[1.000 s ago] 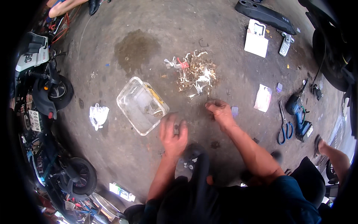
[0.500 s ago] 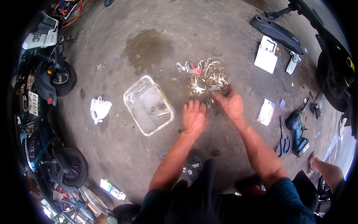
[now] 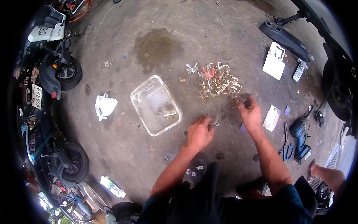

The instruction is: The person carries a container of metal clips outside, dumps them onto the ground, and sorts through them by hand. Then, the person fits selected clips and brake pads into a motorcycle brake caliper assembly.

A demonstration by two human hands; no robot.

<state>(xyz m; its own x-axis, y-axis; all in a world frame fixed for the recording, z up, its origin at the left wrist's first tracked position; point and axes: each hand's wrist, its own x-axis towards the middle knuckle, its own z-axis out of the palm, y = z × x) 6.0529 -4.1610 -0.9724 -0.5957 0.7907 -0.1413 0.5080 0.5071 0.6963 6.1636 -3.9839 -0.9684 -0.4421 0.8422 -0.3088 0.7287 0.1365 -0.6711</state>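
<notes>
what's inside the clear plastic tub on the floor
The clear plastic tub holds a few small brownish metal parts near its right side; the rest looks bare. What kind of parts they are is too small to tell. Both hands are outside it.

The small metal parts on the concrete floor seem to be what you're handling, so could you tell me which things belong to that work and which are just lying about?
In hand:
- heap of small pale metal clips
- small metal piece at the left hand
- right hand at the heap's edge
- clear plastic rectangular tray

Lying about:
- blue cordless drill
- blue-handled pliers
- white crumpled rag
- white flat box
</notes>
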